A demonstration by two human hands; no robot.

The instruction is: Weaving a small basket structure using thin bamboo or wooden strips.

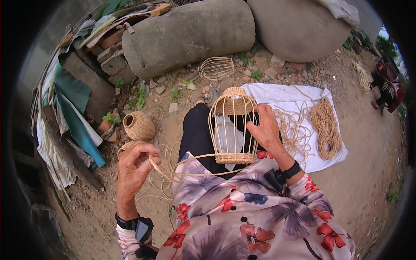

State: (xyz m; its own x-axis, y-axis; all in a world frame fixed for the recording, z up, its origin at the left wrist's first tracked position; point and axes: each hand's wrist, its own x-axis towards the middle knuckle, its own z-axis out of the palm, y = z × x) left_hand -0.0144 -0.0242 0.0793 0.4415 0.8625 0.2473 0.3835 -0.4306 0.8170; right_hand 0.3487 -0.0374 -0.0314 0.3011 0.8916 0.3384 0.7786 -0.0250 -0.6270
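Observation:
A cage-like basket frame of pale thin ribs rests on my lap, with woven cord around its far end and a narrow woven band at its near end. My right hand grips the frame's right side, fingers curled over the ribs near the far woven part. Out to the left, my left hand pinches a twisted straw-coloured cord. Two strands run from it across my lap to the near end of the frame. Loose cord hangs below that hand and trails onto the ground.
Two round woven pots sit on the ground at left, one partly hidden behind my left hand. A white sheet at right bears loose cord and a coiled bundle. Another bare frame lies beyond my feet, before a concrete cylinder.

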